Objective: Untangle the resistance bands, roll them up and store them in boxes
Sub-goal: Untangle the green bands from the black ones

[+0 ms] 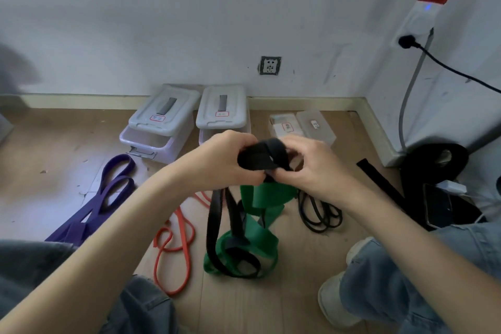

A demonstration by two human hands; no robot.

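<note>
My left hand (222, 160) and my right hand (306, 168) both grip a wide black resistance band (260, 156), its upper end partly rolled between them. The rest of that black band hangs down to the floor, tangled with a green band (264, 206) that loops below my hands. On the floor lie a purple band (108, 195) at the left, an orange-red band (176, 241) in the middle and a thin black band (320, 211) at the right. Two white lidded boxes (162, 122) (222, 114) stand against the wall, lids propped askew.
Two small clear boxes (283, 125) (315, 126) sit right of the white ones. A black strap and dark bag (433, 165), a phone (437, 206) and a charger lie at the right. My jeans-clad knees and a white shoe (341, 298) frame the wooden floor.
</note>
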